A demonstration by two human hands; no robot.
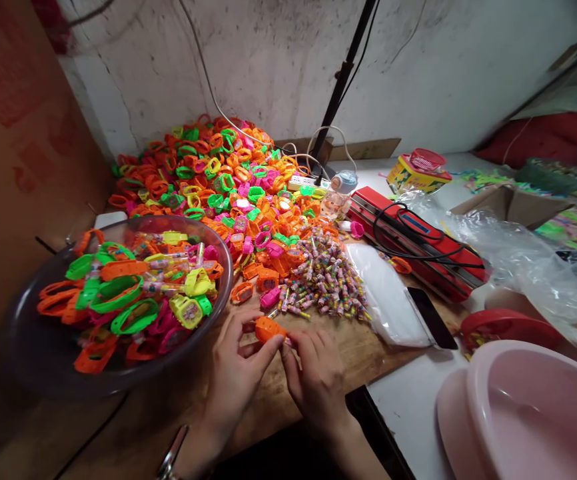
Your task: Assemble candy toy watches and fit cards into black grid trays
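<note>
My left hand (236, 370) pinches a small orange toy watch (268, 328) between thumb and fingers, just above the wooden board (363, 353). My right hand (316, 380) is closed beside it, its fingertips touching the watch's right end and something small I cannot make out. A pile of small wrapped candy tubes (326, 280) lies just beyond the hands. To the left, a dark round bowl (33, 360) holds several orange, green, yellow and pink toy watches.
A big heap of coloured toy watches (208, 180) fills the back of the table. Clear plastic bags (388, 297), a black phone (432, 317), a red heat sealer (418, 240), a pink basin (533, 413) and a cardboard box (513, 203) stand right.
</note>
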